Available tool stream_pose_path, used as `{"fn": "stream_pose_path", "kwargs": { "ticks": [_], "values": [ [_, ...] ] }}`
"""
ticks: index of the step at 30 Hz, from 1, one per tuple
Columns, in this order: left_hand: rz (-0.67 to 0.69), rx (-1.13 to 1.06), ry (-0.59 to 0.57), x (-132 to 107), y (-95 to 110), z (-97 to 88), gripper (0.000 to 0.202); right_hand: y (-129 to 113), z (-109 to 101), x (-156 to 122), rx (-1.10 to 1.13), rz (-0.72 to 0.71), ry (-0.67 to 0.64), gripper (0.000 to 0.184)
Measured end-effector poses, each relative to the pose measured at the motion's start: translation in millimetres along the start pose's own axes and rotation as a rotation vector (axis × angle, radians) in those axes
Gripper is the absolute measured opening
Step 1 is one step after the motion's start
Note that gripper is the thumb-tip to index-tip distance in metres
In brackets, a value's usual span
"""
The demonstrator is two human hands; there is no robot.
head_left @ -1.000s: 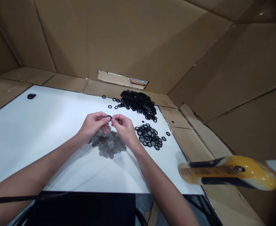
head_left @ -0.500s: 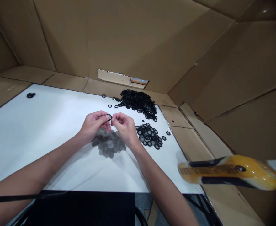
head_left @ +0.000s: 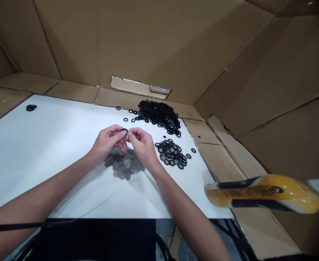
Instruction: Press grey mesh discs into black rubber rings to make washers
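A black ring gasket (head_left: 124, 130) is pinched between the thumb and fingers of my left hand (head_left: 107, 142), with a greyish middle showing in it. My right hand (head_left: 142, 143) is closed in a pinch at the ring's right edge; its fingertips touch the ring. Beneath both hands lies a heap of small grey discs (head_left: 125, 165), partly covered by them. Just right of my right hand is a pile of black rings with grey centres (head_left: 173, 154). Farther back rises a larger heap of plain black rings (head_left: 159, 115).
The white tabletop (head_left: 53, 145) has cardboard walls (head_left: 148, 43) around it. A few black rings (head_left: 31, 108) lie together at the far left corner. A yellow bottle (head_left: 265, 192) stands at the right front edge, tilted in view. Loose rings (head_left: 125, 119) lie beside the back heap.
The whole view has shifted slightly, so things sit a little higher and to the left. Both hands still pinch the ring, held at nearly the same place over the grey discs.
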State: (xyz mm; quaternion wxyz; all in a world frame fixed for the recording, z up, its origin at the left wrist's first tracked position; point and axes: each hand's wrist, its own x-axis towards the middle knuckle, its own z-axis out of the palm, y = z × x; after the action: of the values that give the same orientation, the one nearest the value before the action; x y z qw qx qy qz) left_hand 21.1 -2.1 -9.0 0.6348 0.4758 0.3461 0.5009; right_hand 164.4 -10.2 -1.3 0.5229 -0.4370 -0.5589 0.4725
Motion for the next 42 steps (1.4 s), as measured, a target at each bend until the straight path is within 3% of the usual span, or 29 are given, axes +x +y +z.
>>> {"fn": "stream_pose_path", "kwargs": {
  "ticks": [3,10,19,25,42],
  "values": [
    [-0.008,0.066,-0.003,-0.3,3.2,0.2,0.02,-0.5,-3.8,1.8,-0.011,0.002,-0.002,0.015],
    [0.039,0.141,0.126,-0.6,5.5,0.5,0.016,-2.6,-5.3,3.4,-0.026,0.039,-0.035,0.018],
    [0.028,0.139,0.09,1.2,4.2,-1.4,0.015,0.9,-4.5,1.4,-0.056,0.026,-0.056,0.016],
    [-0.049,0.022,0.04,0.8,5.4,1.0,0.016,-0.5,-3.5,-0.2,0.009,0.035,-0.096,0.014],
    [-0.013,0.088,0.096,0.2,6.1,0.4,0.017,-2.3,-6.6,2.5,-0.029,0.03,-0.028,0.016]
  ]
}}
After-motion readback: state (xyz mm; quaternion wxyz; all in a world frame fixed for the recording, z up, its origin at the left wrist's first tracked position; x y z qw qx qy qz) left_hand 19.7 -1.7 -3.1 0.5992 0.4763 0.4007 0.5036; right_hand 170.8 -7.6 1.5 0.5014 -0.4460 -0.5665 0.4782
